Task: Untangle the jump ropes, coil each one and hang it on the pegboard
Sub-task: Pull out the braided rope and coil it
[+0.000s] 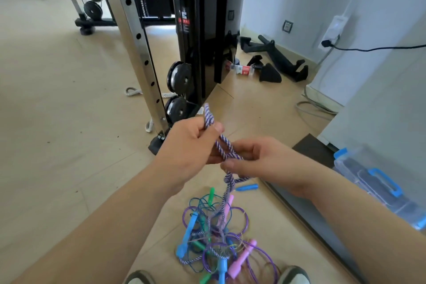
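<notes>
Between left hand point(191, 145) and right hand point(260, 159): braided rope point(224, 145) pinched by both. Below, tangled pile point(219, 237); pulling upward risks tightening knots, dragging handles.

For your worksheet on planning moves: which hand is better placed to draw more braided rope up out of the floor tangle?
The right hand. It pinches the purple-white braided rope lowest, just above the tangle, while the left hand holds the folded upper end.

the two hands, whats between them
In the head view, a short taut stretch of braided purple-and-white rope runs from the left hand to the right hand.
</notes>
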A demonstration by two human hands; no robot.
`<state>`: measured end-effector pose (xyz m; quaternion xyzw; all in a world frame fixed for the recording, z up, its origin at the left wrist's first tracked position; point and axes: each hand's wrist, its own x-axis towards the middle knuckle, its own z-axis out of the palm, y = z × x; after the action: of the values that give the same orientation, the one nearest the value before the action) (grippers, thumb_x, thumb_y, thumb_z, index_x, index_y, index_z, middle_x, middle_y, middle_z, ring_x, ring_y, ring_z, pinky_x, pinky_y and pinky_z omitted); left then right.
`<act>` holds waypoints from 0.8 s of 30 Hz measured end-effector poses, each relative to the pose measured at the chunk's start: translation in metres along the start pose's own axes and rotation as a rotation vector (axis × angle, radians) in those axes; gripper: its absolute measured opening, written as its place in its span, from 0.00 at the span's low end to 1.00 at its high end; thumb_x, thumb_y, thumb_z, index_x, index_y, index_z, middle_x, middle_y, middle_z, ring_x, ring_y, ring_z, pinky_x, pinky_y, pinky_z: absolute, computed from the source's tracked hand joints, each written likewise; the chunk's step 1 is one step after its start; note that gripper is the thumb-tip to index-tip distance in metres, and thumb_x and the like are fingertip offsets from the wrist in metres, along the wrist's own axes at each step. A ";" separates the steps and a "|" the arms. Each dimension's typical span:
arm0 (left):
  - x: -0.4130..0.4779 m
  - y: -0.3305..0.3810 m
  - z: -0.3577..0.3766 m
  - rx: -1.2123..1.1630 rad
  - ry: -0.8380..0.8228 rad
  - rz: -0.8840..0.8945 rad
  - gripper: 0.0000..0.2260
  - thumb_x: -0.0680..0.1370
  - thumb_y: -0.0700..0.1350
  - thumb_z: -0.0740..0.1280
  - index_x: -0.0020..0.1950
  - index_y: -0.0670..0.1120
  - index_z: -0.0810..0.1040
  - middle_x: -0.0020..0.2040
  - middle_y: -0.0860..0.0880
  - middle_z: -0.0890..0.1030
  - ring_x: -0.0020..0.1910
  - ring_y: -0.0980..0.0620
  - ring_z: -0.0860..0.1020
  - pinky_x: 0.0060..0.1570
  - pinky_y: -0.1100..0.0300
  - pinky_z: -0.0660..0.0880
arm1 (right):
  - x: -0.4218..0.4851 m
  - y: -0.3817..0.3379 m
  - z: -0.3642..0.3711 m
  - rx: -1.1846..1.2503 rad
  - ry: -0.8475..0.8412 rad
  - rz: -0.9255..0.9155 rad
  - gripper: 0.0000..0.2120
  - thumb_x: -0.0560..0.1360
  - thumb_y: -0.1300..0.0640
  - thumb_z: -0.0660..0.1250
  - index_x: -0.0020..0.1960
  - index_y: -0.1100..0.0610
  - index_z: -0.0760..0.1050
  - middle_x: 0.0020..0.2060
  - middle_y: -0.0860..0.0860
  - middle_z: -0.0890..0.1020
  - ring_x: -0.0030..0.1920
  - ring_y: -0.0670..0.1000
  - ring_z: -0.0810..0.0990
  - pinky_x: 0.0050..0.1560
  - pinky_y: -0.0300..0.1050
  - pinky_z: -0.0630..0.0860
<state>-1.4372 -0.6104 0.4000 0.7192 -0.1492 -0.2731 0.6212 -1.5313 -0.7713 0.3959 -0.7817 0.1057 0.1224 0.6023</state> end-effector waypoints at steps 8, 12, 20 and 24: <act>0.014 0.004 -0.015 0.095 0.278 0.031 0.12 0.85 0.44 0.62 0.51 0.36 0.78 0.38 0.40 0.86 0.34 0.43 0.86 0.39 0.48 0.85 | -0.002 0.008 -0.006 -0.047 0.202 0.038 0.09 0.84 0.62 0.63 0.55 0.58 0.83 0.40 0.55 0.89 0.42 0.53 0.88 0.50 0.44 0.83; 0.017 0.011 -0.024 -0.054 0.390 0.011 0.11 0.86 0.43 0.60 0.54 0.36 0.76 0.39 0.37 0.85 0.31 0.41 0.85 0.33 0.47 0.85 | -0.001 0.001 -0.010 -0.192 0.341 -0.020 0.09 0.84 0.56 0.63 0.53 0.52 0.83 0.37 0.54 0.87 0.32 0.50 0.83 0.42 0.40 0.80; 0.011 0.015 -0.009 -0.385 0.212 -0.098 0.10 0.86 0.44 0.61 0.53 0.39 0.77 0.34 0.39 0.85 0.30 0.45 0.85 0.29 0.57 0.82 | 0.012 0.018 0.024 0.278 0.132 0.125 0.14 0.81 0.47 0.69 0.65 0.47 0.78 0.58 0.48 0.86 0.63 0.46 0.82 0.69 0.56 0.74; 0.012 0.018 -0.014 -0.469 0.237 -0.117 0.10 0.86 0.44 0.61 0.51 0.39 0.76 0.32 0.40 0.84 0.29 0.46 0.85 0.28 0.58 0.82 | 0.017 0.016 0.025 0.438 0.083 0.058 0.15 0.79 0.63 0.67 0.65 0.56 0.78 0.52 0.59 0.87 0.55 0.59 0.86 0.67 0.59 0.76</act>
<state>-1.4173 -0.6094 0.4158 0.5898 0.0336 -0.2496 0.7672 -1.5222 -0.7511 0.3698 -0.6332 0.1772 0.0815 0.7490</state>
